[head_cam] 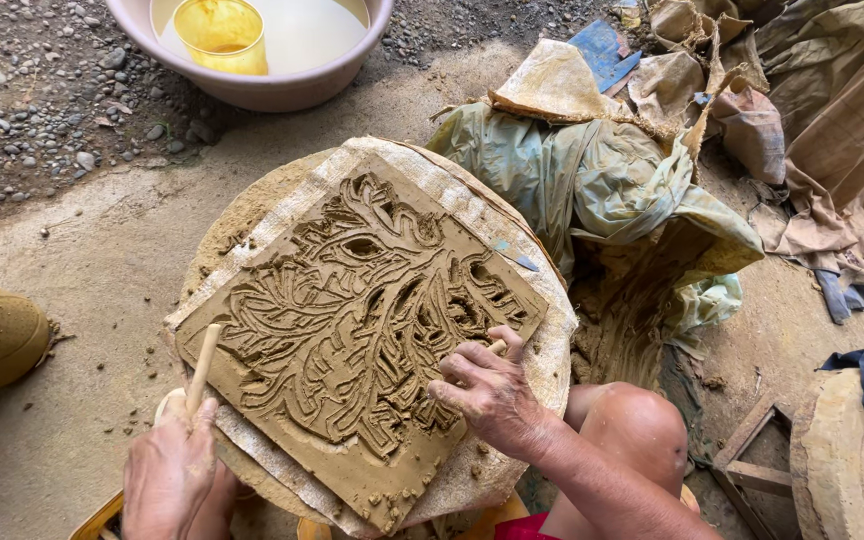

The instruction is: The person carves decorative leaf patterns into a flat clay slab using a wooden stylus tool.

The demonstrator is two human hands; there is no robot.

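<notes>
Hands (492,390) carve wet clay slab (352,320), leaf-patterned.

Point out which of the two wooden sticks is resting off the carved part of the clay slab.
The stick in the left hand, at the slab's lower-left edge. The right hand presses the other stick, mostly hidden, into the carved pattern.

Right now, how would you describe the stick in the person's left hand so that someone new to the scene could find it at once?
Start at the square carved clay slab lying on a cloth-covered round stand. At the slab's lower-left edge, the left hand grips a slim, pale wooden stick that points up and rests against that edge. Unlike the small blade lying loose near the slab's right corner, it is long, round and held.
</notes>
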